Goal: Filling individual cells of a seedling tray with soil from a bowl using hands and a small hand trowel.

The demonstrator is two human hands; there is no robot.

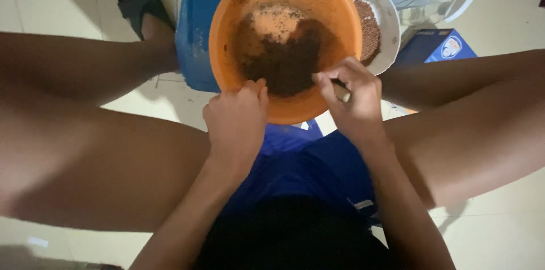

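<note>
Tiled floor [499, 15] | white bowl [386, 26] beside orange basin [227, 26] | left hand [235, 125] fingers clamped on rim | right hand [355, 100] fingers pinching small tool

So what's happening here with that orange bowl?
A seated person is working over an orange bowl that holds dark brown powder with a paler patch on top. The left hand grips the near rim, while the right hand holds a small tool, perhaps a spoon, at the powder's edge. A white bowl of reddish-brown grains sits just behind, to the right.
</note>
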